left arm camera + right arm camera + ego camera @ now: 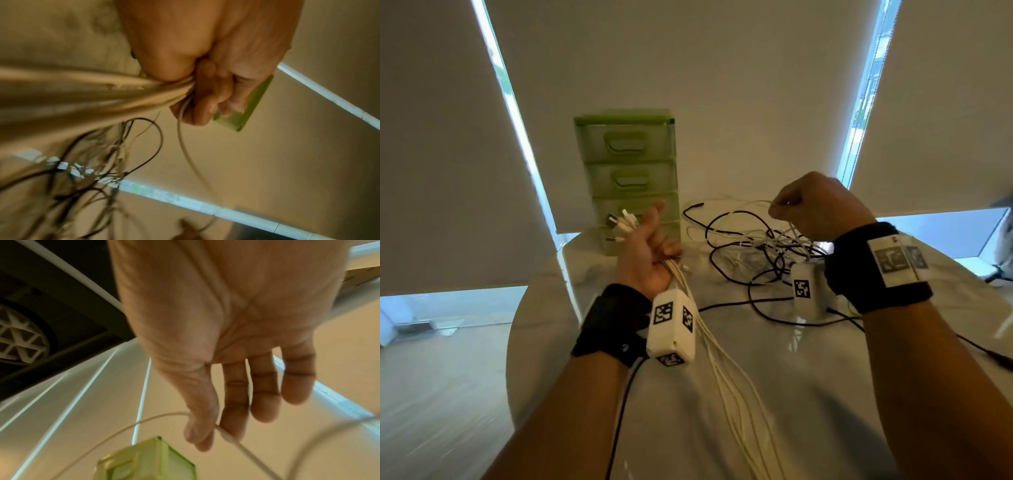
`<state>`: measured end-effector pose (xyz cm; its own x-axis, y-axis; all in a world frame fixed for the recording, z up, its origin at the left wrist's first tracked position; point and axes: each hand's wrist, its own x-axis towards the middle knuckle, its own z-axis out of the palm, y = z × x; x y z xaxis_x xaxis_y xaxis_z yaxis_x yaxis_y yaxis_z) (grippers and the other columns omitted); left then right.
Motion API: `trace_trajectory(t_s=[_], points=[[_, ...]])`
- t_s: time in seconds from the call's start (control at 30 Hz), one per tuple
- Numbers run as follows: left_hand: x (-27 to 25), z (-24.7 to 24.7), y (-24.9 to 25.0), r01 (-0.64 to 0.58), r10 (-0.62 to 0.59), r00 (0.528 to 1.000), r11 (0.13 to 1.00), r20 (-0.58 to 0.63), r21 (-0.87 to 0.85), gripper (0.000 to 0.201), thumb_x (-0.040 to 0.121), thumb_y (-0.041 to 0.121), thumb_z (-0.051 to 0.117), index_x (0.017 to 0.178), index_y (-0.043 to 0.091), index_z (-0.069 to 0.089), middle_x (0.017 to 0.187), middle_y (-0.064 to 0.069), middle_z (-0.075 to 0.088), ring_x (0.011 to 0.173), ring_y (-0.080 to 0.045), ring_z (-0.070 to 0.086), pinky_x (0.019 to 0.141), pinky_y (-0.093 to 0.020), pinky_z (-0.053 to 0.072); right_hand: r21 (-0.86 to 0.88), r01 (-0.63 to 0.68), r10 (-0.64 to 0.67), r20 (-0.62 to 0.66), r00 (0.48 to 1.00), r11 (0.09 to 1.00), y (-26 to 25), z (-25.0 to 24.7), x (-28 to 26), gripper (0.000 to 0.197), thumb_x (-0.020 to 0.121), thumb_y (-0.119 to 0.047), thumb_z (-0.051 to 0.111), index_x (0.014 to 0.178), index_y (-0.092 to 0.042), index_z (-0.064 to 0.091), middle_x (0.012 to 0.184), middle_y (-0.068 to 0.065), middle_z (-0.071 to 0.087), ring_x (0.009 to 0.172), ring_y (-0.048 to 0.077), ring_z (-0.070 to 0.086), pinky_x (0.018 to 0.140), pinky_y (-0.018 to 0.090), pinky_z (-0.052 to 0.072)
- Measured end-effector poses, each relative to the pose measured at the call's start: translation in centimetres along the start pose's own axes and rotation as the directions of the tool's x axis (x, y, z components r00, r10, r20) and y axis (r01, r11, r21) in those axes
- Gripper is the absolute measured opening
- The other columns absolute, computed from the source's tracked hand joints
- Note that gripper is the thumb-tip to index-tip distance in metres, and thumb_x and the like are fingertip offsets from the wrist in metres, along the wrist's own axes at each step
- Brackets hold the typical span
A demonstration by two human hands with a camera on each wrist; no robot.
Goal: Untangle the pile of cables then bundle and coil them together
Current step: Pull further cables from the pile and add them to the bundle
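Note:
My left hand (643, 246) is raised over the table and grips a bundle of white cables (726, 373); their plugs (619, 224) stick out above the fist and the strands trail down toward me. The left wrist view shows the fingers (205, 97) curled round the same white cables (102, 91). A tangled pile of black and white cables (756, 246) lies on the table (825, 411) between the hands. My right hand (815, 205) is lifted above that pile and pinches one thin white cable (232, 439) between thumb and forefinger (236, 402).
A green plastic drawer unit (626, 178) stands at the back of the table, just behind my left hand. A black cable (979, 349) runs off the table's right side. Roller blinds (688, 68) cover the windows behind.

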<state>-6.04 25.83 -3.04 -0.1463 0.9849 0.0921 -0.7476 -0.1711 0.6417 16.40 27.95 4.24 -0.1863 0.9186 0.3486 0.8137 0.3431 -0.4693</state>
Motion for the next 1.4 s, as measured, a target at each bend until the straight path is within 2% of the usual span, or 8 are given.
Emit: trace_trajectory(t_s=[0.27,0.53,0.7,0.87,0.97,1.1,1.2,1.4], points=[[-3.3,4.1,-6.5,0.198,-0.244,0.966,0.915,0.089,0.352,0.016,0.088,0.010,0.063,0.072,0.014,0.063,0.059,-0.003,0.045,0.052,-0.015,0.043,0.049,-0.027,0.035,0.286,0.243,-0.296,0.155,0.943,0.927,-6.0,0.8,-1.6,0.004,0.080,-0.027,0.075,0.082,-0.030,0.075,0.078,-0.011,0.072,0.075,0.003,0.067,0.070,0.021,0.051],[-2.1,3.5,-3.1,0.011,-0.041,0.993,0.965,0.110,0.263,0.031,0.102,0.031,0.039,0.093,0.013,0.063,0.043,0.009,0.025,0.035,-0.002,0.021,0.036,-0.017,0.018,0.227,0.078,-0.164,0.390,0.906,0.971,-4.1,1.1,-1.2,0.068,0.079,-0.033,0.076,0.138,-0.036,0.042,0.115,-0.003,0.062,0.098,0.013,0.062,0.087,0.033,0.049],[-1.0,2.3,-1.2,-0.113,0.093,0.982,0.987,0.161,0.115,0.032,0.103,0.030,0.033,0.103,0.015,0.061,0.042,0.008,0.031,0.034,-0.003,0.022,0.035,-0.016,0.020,-0.052,0.001,0.027,0.523,0.852,0.999,-1.7,2.1,-0.3,0.014,0.081,-0.030,0.074,0.094,-0.031,0.073,0.075,-0.010,0.068,0.069,0.008,0.058,0.070,0.028,0.048],[-0.8,1.6,0.7,-0.247,0.244,0.964,0.969,0.106,0.015,0.031,0.104,0.030,0.029,0.105,0.020,0.058,0.041,0.008,0.037,0.032,-0.001,0.023,0.035,-0.014,0.021,0.045,-0.291,0.280,0.165,0.946,0.956,3.4,-1.3,0.3,0.010,0.084,-0.012,0.065,0.085,-0.015,0.075,0.070,0.001,0.068,0.061,0.016,0.055,0.061,0.025,0.046],[-0.7,1.3,0.9,-0.255,0.252,0.961,0.967,0.117,0.011,0.032,0.103,0.032,0.028,0.106,0.022,0.058,0.046,0.009,0.041,0.033,-0.001,0.024,0.036,-0.014,0.022,0.039,-0.393,0.394,-0.173,0.903,0.919,5.2,-3.0,0.0,0.028,0.084,-0.014,0.069,0.112,-0.010,0.070,0.110,0.010,0.066,0.101,0.028,0.061,0.091,0.034,0.046],[-1.4,2.4,-0.3,-0.182,0.172,0.961,0.983,0.217,0.027,0.029,0.092,0.036,0.040,0.101,0.025,0.065,0.054,0.005,0.046,0.035,-0.002,0.025,0.039,-0.017,0.019,0.210,-0.070,0.075,-0.013,0.997,0.975,0.7,-2.4,-0.5,0.044,0.079,-0.029,0.077,0.120,-0.033,0.061,0.104,-0.005,0.062,0.085,0.009,0.058,0.077,0.025,0.041],[-1.7,2.6,-0.6,-0.163,0.152,0.946,0.986,0.287,0.015,0.033,0.085,0.039,0.043,0.096,0.028,0.073,0.058,0.004,0.048,0.036,-0.003,0.026,0.040,-0.018,0.019,0.235,0.126,-0.204,0.345,0.916,0.964,-3.9,-0.2,-1.2,0.038,0.085,-0.028,0.071,0.121,-0.033,0.062,0.089,-0.011,0.068,0.067,0.000,0.059,0.068,0.021,0.041],[-1.9,2.4,-0.5,-0.162,0.158,0.941,0.987,0.298,-0.012,0.036,0.086,0.040,0.041,0.097,0.029,0.074,0.055,0.004,0.049,0.035,-0.003,0.029,0.037,-0.016,0.022,0.034,0.194,-0.194,0.344,0.919,0.980,-4.4,2.7,-0.7,0.011,0.089,-0.029,0.065,0.095,-0.028,0.074,0.079,-0.016,0.061,0.070,0.000,0.053,0.075,0.023,0.038]])
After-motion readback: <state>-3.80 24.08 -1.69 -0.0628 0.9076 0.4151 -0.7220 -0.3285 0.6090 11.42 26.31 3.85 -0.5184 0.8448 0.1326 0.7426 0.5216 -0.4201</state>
